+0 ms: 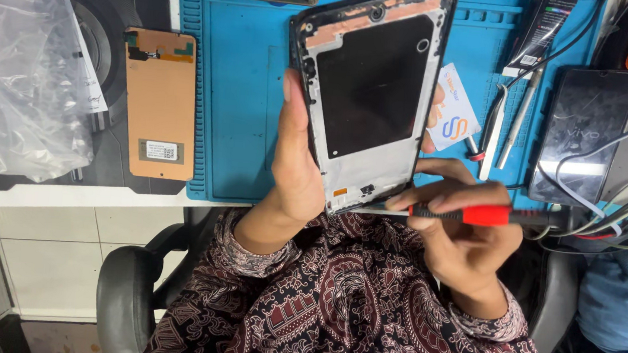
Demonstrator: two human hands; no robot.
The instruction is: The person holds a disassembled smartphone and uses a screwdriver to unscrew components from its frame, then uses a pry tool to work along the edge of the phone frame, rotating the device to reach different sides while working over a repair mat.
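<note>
The light over my bench was bright and even, coming from above and throwing only soft shadows. Glare sat on the crumpled plastic bag (23, 79) at the far left and on the glossy dark phone (582, 134) to the right. The phone frame (369, 91) I held looked sharp; my right hand (466, 241) was faintly soft. Straight edges bowed slightly toward the corners.

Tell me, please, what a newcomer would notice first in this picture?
First, the opened phone frame, held upright in the middle by the left hand. Next, the right hand below it, holding a red-and-black tool at the frame's lower edge. On the left, a copper-backed screen panel lies beside the blue mat.
</note>
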